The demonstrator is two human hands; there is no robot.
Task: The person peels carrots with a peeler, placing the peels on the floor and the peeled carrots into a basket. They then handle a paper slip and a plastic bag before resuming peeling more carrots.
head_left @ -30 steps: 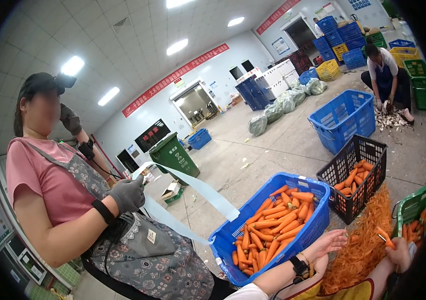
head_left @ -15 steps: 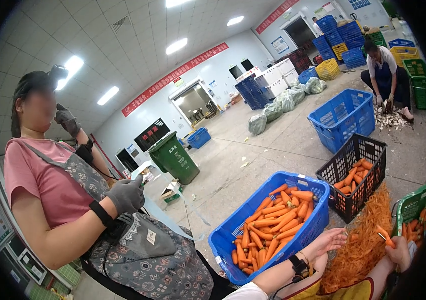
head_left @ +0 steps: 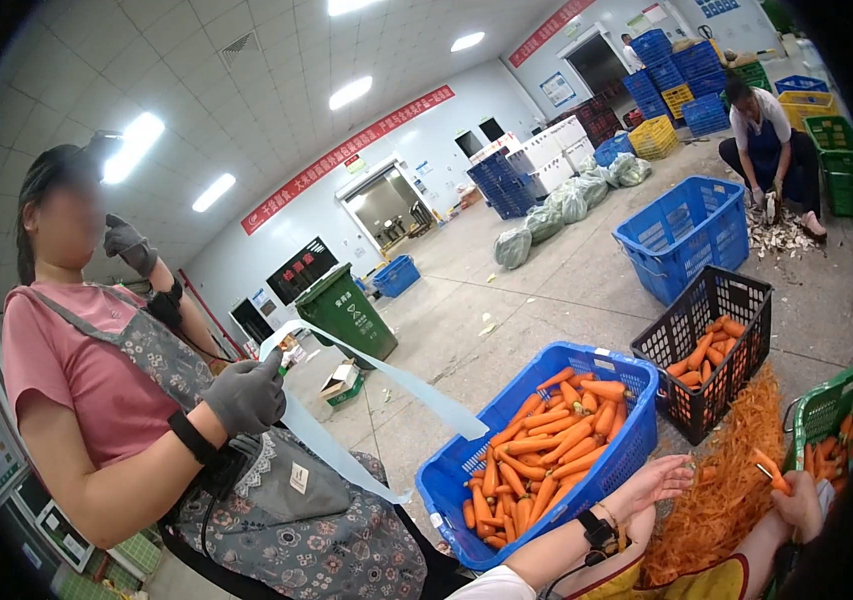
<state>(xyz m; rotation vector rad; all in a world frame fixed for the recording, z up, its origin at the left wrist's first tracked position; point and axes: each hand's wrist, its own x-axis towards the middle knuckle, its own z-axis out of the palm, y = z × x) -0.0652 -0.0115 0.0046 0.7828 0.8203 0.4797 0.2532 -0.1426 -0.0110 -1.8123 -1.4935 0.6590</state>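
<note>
"Pale-blue thin strip, one: what do we enter as changed?"

"Its outline. Half a second ago it was a blur; now it hangs in a clear loop from the co-worker's grey-gloved hand. For the long orange carrots it means nothing, we judge: they and our own hands lie as they did."

"Grips?"

"Our left hand: bare, open, fingers loosely spread, beside the carrots' crate. Our right hand: bare, closed round a slim orange item with a dark slit; carrot or peeler, we cannot tell."

"Containers?"

"Blue lattice-sided plastic crate: carrots, heaped, left of our left hand. Black perforated plastic crate, just beyond: fewer carrots, low inside. Green plastic crate, at our right: carrots, partly out of view. Large blue plastic crate, farther off: contents not made out. Loose, between the blue lattice-sided and green crates: shredded orange peelings, one heap."
</note>
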